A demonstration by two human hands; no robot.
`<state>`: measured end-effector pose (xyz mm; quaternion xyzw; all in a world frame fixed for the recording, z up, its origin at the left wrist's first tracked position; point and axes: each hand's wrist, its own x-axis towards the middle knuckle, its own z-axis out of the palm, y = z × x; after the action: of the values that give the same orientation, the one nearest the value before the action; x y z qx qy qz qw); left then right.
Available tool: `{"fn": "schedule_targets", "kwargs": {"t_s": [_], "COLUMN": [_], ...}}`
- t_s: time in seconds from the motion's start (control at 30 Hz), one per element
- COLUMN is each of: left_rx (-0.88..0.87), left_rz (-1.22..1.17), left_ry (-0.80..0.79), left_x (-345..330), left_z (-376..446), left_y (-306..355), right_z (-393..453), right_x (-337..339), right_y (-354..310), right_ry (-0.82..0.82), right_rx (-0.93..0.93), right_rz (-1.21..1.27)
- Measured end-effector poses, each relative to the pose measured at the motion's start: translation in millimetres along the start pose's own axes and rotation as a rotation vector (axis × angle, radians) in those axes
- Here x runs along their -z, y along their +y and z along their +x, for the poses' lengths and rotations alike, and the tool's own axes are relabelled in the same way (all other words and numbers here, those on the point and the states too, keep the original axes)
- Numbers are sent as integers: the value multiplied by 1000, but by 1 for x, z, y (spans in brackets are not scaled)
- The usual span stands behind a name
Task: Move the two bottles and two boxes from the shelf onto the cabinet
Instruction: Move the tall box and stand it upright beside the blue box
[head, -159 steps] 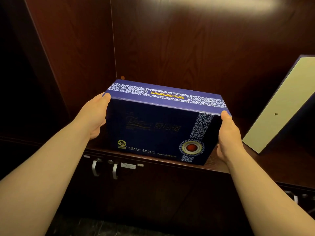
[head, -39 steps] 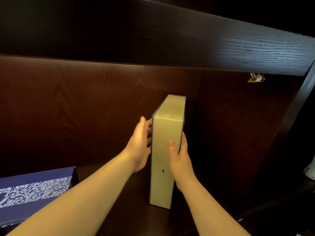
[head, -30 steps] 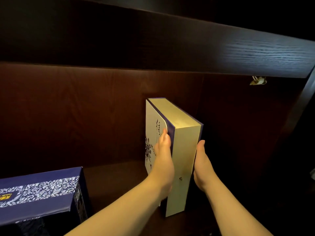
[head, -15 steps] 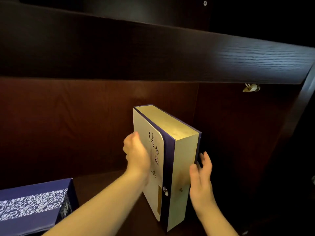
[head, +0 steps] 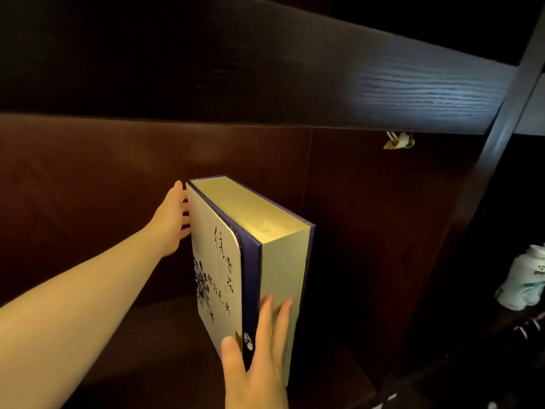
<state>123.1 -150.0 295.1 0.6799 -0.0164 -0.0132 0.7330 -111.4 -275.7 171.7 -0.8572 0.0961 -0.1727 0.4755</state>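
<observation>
Head view: tall cream-and-blue box [head: 250, 255] stands upright on dark wood surface [head: 153, 349], slightly tilted. Left hand [head: 172, 219] spread flat on box's far left edge; right hand [head: 259, 352] spread, palm on near front corner, thumb across the face. White bottle [head: 525, 281] well apart at right edge.

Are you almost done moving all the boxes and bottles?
Not yet. The gold box stands upright, with the left hand at its far edge and the right hand on its near end. A white bottle waits at right. Nothing else shows.
</observation>
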Motion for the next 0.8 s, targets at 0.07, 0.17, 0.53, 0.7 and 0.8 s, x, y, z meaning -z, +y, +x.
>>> {"fn": "schedule_targets", "kwargs": {"t_s": [0.07, 0.17, 0.53, 0.7, 0.8], "left_rx": [-10, -9, 26, -1, -32], "left_rz": [11, 15, 83, 154, 193], "left_ry": [6, 6, 7, -94, -124], "left_x": [1, 13, 56, 74, 83], "left_z": [-5, -15, -85, -122, -144], "left_y": [-1, -1, 4, 6, 8], "right_z": [-1, -2, 18, 32, 38], "right_x": [3, 8, 42, 55, 55], "right_y": [-3, -2, 17, 26, 26], "right_ry": [26, 84, 206, 220, 240], "right_rx": [-8, 5, -5, -63, -60], "right_rz": [24, 125, 382, 484, 522]}}
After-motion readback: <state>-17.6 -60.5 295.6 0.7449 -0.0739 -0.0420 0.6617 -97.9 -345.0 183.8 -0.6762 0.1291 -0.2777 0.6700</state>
